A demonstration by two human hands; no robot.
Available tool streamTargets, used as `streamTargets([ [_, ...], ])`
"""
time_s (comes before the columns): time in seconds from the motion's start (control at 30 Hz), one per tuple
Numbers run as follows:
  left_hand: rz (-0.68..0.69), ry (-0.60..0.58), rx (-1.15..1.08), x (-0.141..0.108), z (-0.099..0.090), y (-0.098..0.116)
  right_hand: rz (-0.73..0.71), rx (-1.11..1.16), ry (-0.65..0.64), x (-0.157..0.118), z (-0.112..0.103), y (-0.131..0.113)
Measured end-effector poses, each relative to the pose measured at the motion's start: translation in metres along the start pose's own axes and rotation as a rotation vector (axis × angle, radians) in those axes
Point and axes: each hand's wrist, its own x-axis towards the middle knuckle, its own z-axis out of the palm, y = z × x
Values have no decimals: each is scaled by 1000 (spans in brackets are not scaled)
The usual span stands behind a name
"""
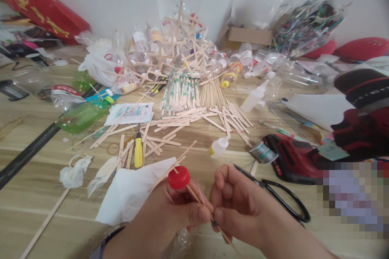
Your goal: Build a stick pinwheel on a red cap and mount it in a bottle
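Note:
Low in the view, my left hand [182, 210] pinches a thin wooden skewer [196, 197] between thumb and fingers. A red bottle cap [179, 177] is pierced by the skewer near its upper end, just above my left fingers. Close beside it, my right hand [240, 206] is closed, its thumb and fingertips pinching the lower part of the same skewer, where a small dark bit shows. A fine clear strand arcs near my left fingertips. Beneath my hands, some clear plastic shows, partly hidden.
Black scissors [285, 200] and a red-black power drill [294, 158] lie right. A wire spool [263, 152], glue bottle [219, 147], yellow screwdriver [138, 151] and white paper [121, 198] lie nearer. Behind are craft sticks [182, 117], skewers and plastic bottles.

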Motion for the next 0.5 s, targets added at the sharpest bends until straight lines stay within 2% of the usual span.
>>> streamTargets([
  [0.07,2,-9,-1,1,0,0,-23,-11,33,1,-3,7],
  [0.2,14,-18,8,2,0,1,8,-39,-10,1,-5,9],
  [0.5,2,-11,26,2,0,2,15,4,93,5,2,9],
])
